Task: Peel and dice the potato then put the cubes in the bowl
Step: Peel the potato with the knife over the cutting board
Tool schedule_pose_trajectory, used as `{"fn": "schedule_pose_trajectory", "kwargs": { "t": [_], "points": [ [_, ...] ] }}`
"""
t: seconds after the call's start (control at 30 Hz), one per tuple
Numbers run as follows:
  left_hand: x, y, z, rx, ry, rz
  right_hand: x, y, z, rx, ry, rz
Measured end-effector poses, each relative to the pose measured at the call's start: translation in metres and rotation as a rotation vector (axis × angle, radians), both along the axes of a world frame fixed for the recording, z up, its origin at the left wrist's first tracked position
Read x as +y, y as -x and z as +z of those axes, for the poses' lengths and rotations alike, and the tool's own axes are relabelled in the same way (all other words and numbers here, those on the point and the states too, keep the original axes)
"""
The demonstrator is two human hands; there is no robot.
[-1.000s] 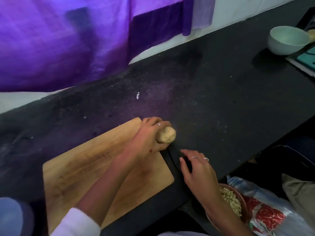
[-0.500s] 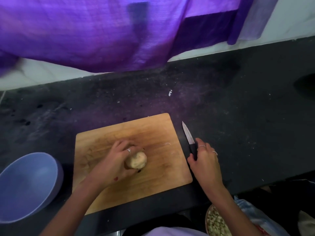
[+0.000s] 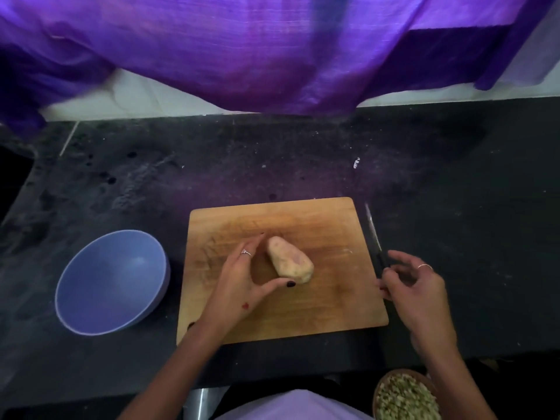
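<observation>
A pale, peeled-looking potato [image 3: 290, 259] lies whole on its side near the middle of a wooden cutting board [image 3: 333, 298], its narrower end pointing toward the far edge of the dark bench [image 3: 272, 165]. The board sits near the bench's near edge, roughly midway along it. The left hand [image 3: 242, 283] rests over the board just beside the potato with fingers relaxed and spread, released from it; the thumb tip with dark nail polish reaches toward the potato's near end, and whether it touches is hard to tell. A ring shows on one of its fingers. The right hand [image 3: 415, 286] hovers at the board's right edge with fingers loosely curled around the dark handle of a knife [image 3: 374, 231]; the handle is mostly hidden, so a firm grasp cannot be confirmed. The knife's slim blade lies on the bench alongside the board's right edge, tip pointing toward the far edge. A blue bowl [image 3: 91, 298] stands on the bench to the left of the board, near it but apart. Purple cloth [image 3: 242, 50] hangs above the bench's far edge. At the bottom right, below the bench's near edge, a brown dish [image 3: 406, 398] holds small pale pieces, partly cut off by the view.
</observation>
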State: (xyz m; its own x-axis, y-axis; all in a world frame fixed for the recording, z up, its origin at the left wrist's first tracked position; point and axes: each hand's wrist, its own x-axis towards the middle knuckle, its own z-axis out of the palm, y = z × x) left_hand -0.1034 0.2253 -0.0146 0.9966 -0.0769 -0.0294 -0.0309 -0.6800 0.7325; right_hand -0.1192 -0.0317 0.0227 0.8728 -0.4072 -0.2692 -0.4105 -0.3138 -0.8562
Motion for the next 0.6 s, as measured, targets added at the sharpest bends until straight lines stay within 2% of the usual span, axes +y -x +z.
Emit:
{"fn": "schedule_pose_trajectory", "kwargs": {
  "t": [0.23,0.33,0.43,0.6],
  "points": [
    [-0.017,0.004,-0.002,0.002,0.136,0.007,0.054,0.003,0.019,0.023,-0.263,0.057],
    [-0.017,0.002,-0.002,-0.005,0.145,-0.027,0.066,-0.001,0.024,0.060,-0.268,0.151],
    [-0.015,0.000,-0.002,-0.023,0.142,-0.052,0.073,-0.004,0.029,0.070,-0.118,0.271],
    [-0.012,-0.004,-0.004,-0.015,0.149,-0.075,0.083,-0.012,0.041,0.057,0.310,0.460]
  ]
}}
